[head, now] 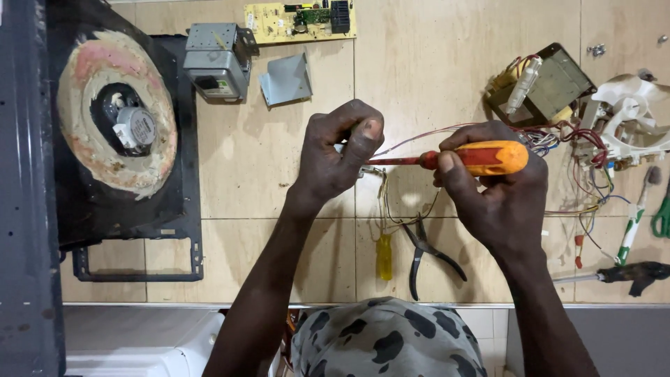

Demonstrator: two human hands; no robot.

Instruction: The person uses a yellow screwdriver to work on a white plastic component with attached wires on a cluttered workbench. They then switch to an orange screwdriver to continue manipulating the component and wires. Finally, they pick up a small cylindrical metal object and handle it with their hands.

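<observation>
Two hands meet over the middle of the beige tiled floor (279, 174). By its left edge lies a rusty round metal plate with a small grey motor (118, 115). To do this well, I'd judge the tip must stay seated square and the part pinned firmly. The left hand (338, 157) pinches a small metal part (363, 169), fingers curled tight. The right hand (495, 195) is wrapped around an orange-handled screwdriver with a red shaft (460, 158), pointing left at the part. Black pliers (429, 255) lie on the floor below the hands.

Black pliers (427, 246) beside yellow screwdriver (384, 256) (on tiled floor); transformer (546, 85), circuit board (300, 19).
</observation>
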